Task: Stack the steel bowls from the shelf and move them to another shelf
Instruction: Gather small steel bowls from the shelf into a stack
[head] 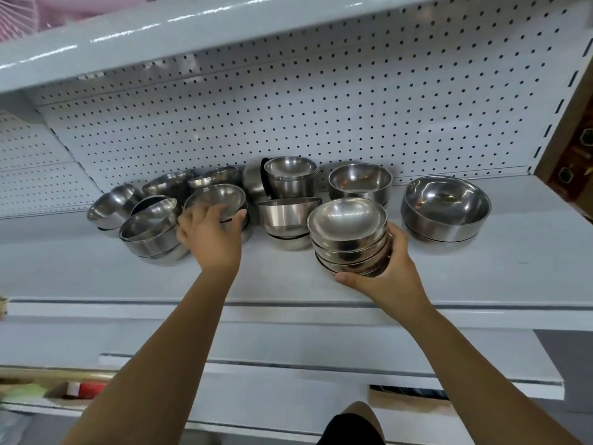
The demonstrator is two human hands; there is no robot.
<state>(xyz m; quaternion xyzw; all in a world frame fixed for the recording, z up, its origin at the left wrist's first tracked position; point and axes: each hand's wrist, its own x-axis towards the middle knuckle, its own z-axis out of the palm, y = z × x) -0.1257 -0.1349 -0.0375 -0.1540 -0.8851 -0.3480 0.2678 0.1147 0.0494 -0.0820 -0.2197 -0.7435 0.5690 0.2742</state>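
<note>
Cradling the nested stack of shiny steel bowls [348, 232] on the white metal shelf [96, 277], my right hand [390, 271] curls round its side; my left hand [210, 234] grasps the rim of a single steel bowl [215, 196]. I judge them rigid, slick, light: support the stack underneath.

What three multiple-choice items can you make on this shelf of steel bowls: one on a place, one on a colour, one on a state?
1. Where does the widest steel bowl stand?
A. at the right end of the shelf
B. at the left end
C. on the level above

2. What colour is the pegboard back panel?
A. red
B. white
C. green

3. What does the right hand do?
A. hangs idle
B. presses the panel
C. grips a stack of bowls

Answers: 1 A, it is the rightmost bowl; 2 B, white with dark holes; 3 C, thumb and fingers wrap the stack.
</note>
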